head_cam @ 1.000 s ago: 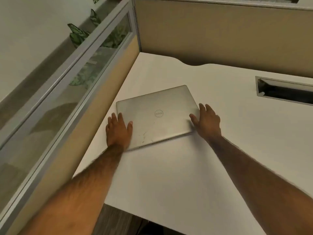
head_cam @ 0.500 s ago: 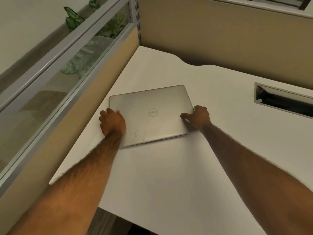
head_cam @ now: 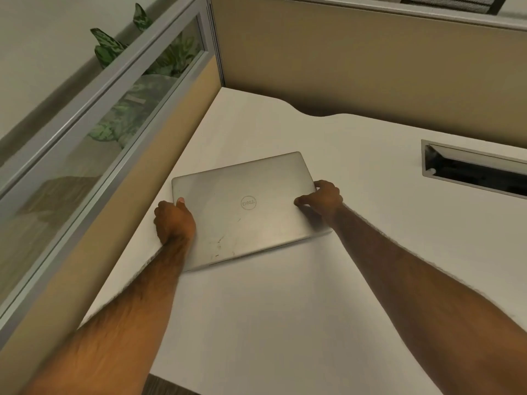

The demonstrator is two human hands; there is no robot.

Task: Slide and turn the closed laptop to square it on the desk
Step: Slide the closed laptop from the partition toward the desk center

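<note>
A closed silver metal laptop [head_cam: 245,209] with a round logo on its lid lies flat on the white desk [head_cam: 285,323], skewed so that none of its edges runs parallel to the desk's borders. The left hand [head_cam: 174,223] is clamped on the laptop's left edge, thumb on top of the lid near the far-left corner, the other fingers curled out of sight beside or under the edge. The right hand [head_cam: 322,199] grips the right edge near the far-right corner, thumb pressed on the lid, fingers bent over the rim.

Just left of the left hand the tan fabric partition [head_cam: 119,223] topped with a grey-framed glass panel [head_cam: 85,132] runs alongside the desk; only a narrow strip of white surface separates the knuckles from it. Beyond both hands the desk stretches bare to a tan back panel [head_cam: 370,75], where the desk's far edge dips in a curved cut-out. Far to the right of the right hand sits a rectangular grey-rimmed cable slot [head_cam: 473,169], well apart from the laptop. Toward the person, between the forearms, the white surface is wide and bare down to the desk's near edge. Green leafy plants [head_cam: 114,49] show behind the glass.
</note>
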